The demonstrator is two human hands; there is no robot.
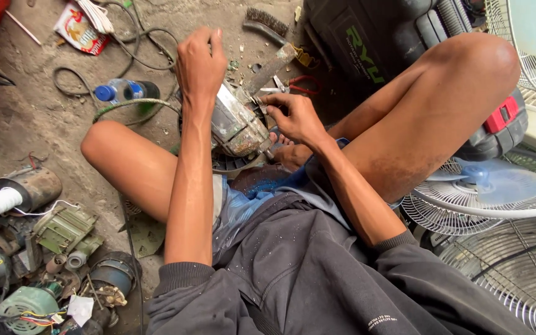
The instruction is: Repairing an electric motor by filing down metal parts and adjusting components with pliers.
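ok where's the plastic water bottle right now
The plastic water bottle lies on the ground upper left in the head view, just left of the left hand, among cables.

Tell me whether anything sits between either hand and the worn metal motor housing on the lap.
Nothing visible does. The left hand lies directly on top of the motor housing, and the right hand touches its right edge with its fingertips. The pliers and the brush lie apart on the floor beyond.

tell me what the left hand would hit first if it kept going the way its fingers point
The left hand grips the top of the worn motor housing, fingers aimed up the frame. Straight on lies bare dusty floor; the grey cable and wire brush sit just off that line, though depth is unclear.
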